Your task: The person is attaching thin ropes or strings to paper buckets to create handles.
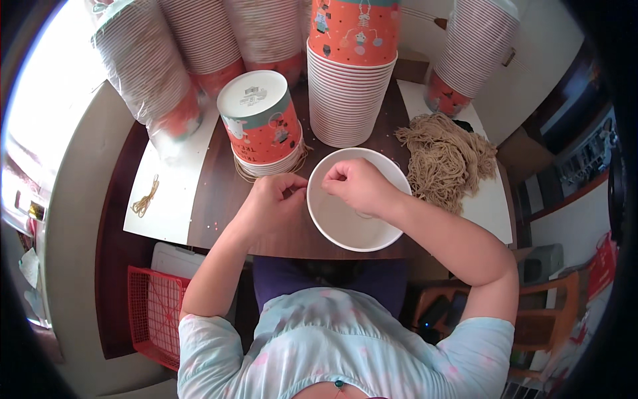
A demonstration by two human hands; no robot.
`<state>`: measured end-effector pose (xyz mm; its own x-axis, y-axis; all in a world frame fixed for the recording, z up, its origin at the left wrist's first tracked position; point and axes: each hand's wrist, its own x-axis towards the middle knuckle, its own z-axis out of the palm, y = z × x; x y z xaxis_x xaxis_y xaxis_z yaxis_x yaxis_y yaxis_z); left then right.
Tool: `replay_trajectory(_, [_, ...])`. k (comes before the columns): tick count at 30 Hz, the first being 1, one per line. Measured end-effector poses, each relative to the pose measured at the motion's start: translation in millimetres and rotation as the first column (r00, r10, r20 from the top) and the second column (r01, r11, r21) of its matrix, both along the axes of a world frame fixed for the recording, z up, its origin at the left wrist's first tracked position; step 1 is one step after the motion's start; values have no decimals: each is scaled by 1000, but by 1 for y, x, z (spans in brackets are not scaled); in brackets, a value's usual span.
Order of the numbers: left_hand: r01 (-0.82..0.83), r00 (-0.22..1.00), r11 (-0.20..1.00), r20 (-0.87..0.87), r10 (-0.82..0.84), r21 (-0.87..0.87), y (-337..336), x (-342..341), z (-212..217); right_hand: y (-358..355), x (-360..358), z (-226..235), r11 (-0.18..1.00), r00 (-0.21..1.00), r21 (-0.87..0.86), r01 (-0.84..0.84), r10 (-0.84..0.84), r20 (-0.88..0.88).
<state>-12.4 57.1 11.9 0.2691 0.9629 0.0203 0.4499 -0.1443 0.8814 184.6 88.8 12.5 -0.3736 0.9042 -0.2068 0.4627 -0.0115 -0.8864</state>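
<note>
Now left hand [278, 199], right hand [355, 186] pinched over white bowl [345, 233] rim.

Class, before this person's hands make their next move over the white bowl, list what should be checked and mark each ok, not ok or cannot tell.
1. White bowl upright, open, on the table: ok.
2. Left hand at the bowl's rim, fingers pinched: ok.
3. Right hand over the bowl, pinched: ok.
4. Rubber band between the hands: cannot tell, too thin.
5. Pile of bands just right of the bowl: ok.
6. Upside-down cup stack clear of the hands: ok.
</note>
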Motion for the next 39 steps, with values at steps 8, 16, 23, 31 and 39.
replay_trajectory(8, [16,1000,1000,-12,-16,24,2,-1,-4,1,-5,-3,999,998,20,-26,25,52])
replay_trajectory(16, [26,999,999,-41,-25,32,-1,2,6,2,-9,-6,1000,998,1,-17,17,55])
replay_trajectory(23, [134,985,951,-141,-98,278,2,0,-10,-2,-10,9,995,997,-92,-43,48,59])
replay_trajectory(31, [15,990,992,138,3,-127,-29,-17,-10,-52,18,72,874,767,6,-485,423,483])
replay_trajectory(39, [229,620,961,784,-23,-154,-45,-6,-10,-51,36,61,806,736,186,-562,384,557])
